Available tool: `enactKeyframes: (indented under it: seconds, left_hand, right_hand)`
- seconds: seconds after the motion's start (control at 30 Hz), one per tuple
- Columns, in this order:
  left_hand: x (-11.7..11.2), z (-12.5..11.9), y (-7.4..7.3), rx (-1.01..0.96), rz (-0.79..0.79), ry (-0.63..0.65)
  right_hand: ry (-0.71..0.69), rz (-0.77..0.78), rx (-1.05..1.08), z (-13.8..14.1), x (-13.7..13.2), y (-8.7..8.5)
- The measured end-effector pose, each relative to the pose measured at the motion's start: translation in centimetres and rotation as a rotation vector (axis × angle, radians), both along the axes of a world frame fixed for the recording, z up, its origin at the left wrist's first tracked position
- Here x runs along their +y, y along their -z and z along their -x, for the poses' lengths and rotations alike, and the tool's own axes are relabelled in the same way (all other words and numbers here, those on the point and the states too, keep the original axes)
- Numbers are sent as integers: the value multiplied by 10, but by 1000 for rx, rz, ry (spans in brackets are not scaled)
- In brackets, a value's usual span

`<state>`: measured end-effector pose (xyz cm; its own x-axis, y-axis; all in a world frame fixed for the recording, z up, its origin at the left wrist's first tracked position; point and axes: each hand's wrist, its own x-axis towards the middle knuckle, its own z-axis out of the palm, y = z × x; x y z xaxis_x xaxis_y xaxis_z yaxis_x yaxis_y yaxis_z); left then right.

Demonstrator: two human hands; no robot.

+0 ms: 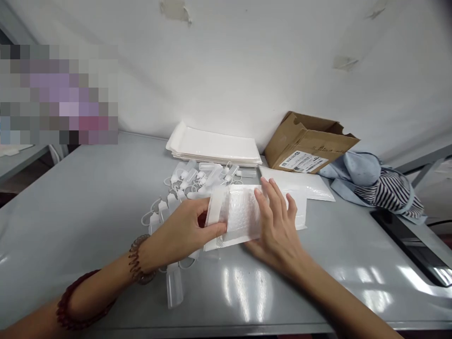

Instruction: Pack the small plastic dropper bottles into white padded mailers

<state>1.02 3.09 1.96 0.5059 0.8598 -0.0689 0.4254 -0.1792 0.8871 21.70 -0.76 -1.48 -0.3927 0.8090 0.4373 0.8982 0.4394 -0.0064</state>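
Note:
A white bubble mailer (pixel 243 214) is held tilted just above the table, its flap end at the left. My left hand (pixel 190 226) grips that end, thumb on the near face and fingers behind or inside the edge. My right hand (pixel 277 221) lies against the mailer's right part with its fingers stretched and apart; its thumb side is partly hidden. Behind and left of the mailer lie several small clear plastic bottles (pixel 213 175) with white caps and loops. Another clear bottle (pixel 174 285) lies nearer, below my left wrist.
A stack of white mailers (pixel 215 143) lies by the wall, with a single mailer (pixel 300 181) to its right. Behind that stands an open cardboard box (pixel 310 143). Farther right are blue and striped cloth (pixel 384 186) and a black phone (pixel 413 247) on the grey table (pixel 81 197).

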Motion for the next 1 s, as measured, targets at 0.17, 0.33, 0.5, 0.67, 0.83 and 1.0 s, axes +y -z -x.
enactKeyframes:
  seconds: [0.17,0.33,0.5,0.67,0.83,1.0]
  left_hand:
    - [-2,-1,2,102,29,47]
    - [3,5,0,217,-56,8]
    - [13,25,-15,464,1,195]
    - [1,32,-14,561,-103,409]
    - [-9,23,-10,549,-232,443]
    - [-6,21,-22,356,-139,382]
  right_hand:
    - [-5,-38,7,-2,-3,-2]
    - [3,-27,-52,-8,-1,-9]
    - [0,-65,-120,-32,7,-21]
    - [-2,-56,-120,-52,12,-28]
    - [-65,65,-57,-55,14,-26]
    - [-81,127,-62,-53,14,-24]
